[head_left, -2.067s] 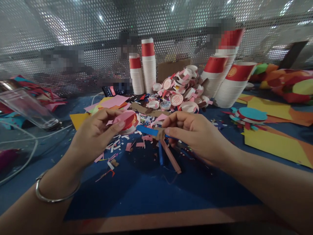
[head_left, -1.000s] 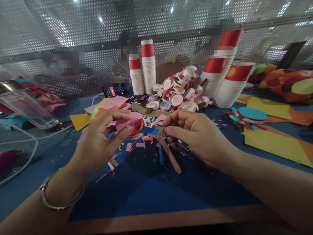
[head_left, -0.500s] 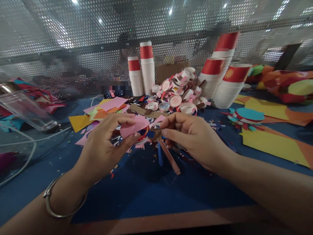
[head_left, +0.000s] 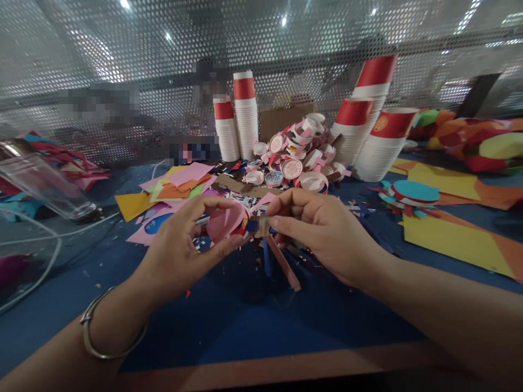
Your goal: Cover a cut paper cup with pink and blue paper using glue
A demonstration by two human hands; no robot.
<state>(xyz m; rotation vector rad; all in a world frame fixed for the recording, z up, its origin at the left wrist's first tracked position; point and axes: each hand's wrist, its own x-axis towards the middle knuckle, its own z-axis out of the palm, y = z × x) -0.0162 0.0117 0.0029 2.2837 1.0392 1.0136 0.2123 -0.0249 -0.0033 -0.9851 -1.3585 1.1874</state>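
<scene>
My left hand grips a pink paper disc that is tilted up on edge, thumb below and fingers behind. Close behind the disc shows a red printed rim, which looks like part of a cut paper cup. My right hand pinches a brown strip with a dark blue end that reaches toward the disc. Below the right fingertips, a pinkish-brown strip and a blue strip slant down. The right hand's lower fingers are partly hidden.
Behind my hands lies a heap of cut cup bottoms with paper tabs. Stacked paper cups stand on both sides of it. Coloured paper lies left, yellow sheets right, beside a turquoise-topped paper turtle. A clear bottle lies far left.
The pink paper has turned from lying nearly flat to a steeper tilt, meeting the red rim. My left hand has shifted slightly right. The right hand has barely moved.
</scene>
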